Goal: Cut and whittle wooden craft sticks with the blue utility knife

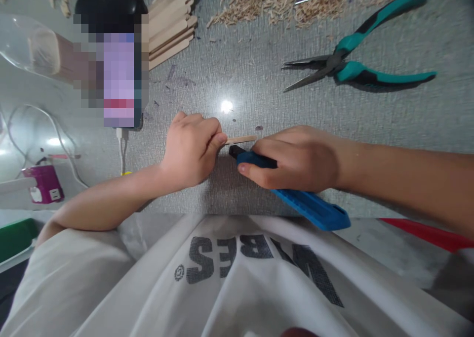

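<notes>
My left hand [195, 147] is closed on a thin wooden craft stick [240, 140], whose free end sticks out to the right between thumb and fingers. In my right hand [296, 156] is a blue utility knife [314, 208], its handle slanting down to the right under the palm. The knife's dark front end lies just below the stick, close to my left thumb. How far the blade is out, and whether it touches the stick, I cannot tell.
Pliers with teal handles [335, 65] lie spread at the upper right. Wood shavings [259, 6] are heaped at the back, beside a stack of craft sticks [172, 25]. To the left are a blurred-out phone [118, 80], a black case [111, 6], a cable [121, 154] and a purple adapter [43, 184].
</notes>
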{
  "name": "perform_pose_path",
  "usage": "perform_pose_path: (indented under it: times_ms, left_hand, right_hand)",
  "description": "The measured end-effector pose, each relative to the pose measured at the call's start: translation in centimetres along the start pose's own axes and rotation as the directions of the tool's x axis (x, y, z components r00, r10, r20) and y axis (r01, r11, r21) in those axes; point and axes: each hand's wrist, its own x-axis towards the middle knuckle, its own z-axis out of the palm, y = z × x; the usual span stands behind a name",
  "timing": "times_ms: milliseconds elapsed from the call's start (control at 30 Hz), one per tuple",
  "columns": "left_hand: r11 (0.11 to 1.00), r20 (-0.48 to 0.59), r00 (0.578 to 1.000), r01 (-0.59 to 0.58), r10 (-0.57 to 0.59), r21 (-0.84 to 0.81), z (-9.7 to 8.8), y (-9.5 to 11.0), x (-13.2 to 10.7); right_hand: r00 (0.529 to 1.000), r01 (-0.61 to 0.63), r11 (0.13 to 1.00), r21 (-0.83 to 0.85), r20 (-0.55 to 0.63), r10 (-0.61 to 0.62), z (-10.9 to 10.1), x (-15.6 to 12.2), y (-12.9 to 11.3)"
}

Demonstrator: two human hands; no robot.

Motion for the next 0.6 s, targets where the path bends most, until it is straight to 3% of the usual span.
perform_pose_path:
  times_ms: [100,200,367,600]
  left_hand:
    - [1.000,-0.013,1.000,-0.011,0.011,0.009,0.1,-0.1,-0.1]
    - [1.000,-0.024,1.000,-0.018,0.018,0.003,0.2,-0.1,-0.1]
    - [1.000,-0.033,0.999,-0.009,0.008,-0.011,0.3,-0.2,-0.3]
    - [0.991,-0.056,0.995,-0.093,0.087,-0.100,-0.3,-0.1,-0.9]
  right_hand:
    - [0.989,-0.114,0.989,0.096,0.103,0.104,-0.2,0.3,0.1]
    - [0.985,-0.094,0.988,0.121,0.152,0.075,-0.5,0.5,0.4]
    - [0.991,-0.009,0.991,0.137,0.133,-0.010,-0.8,0.5,0.9]
    - [0.980,-0.153,0.943,0.297,0.167,0.107,-0.5,0.2,1.0]
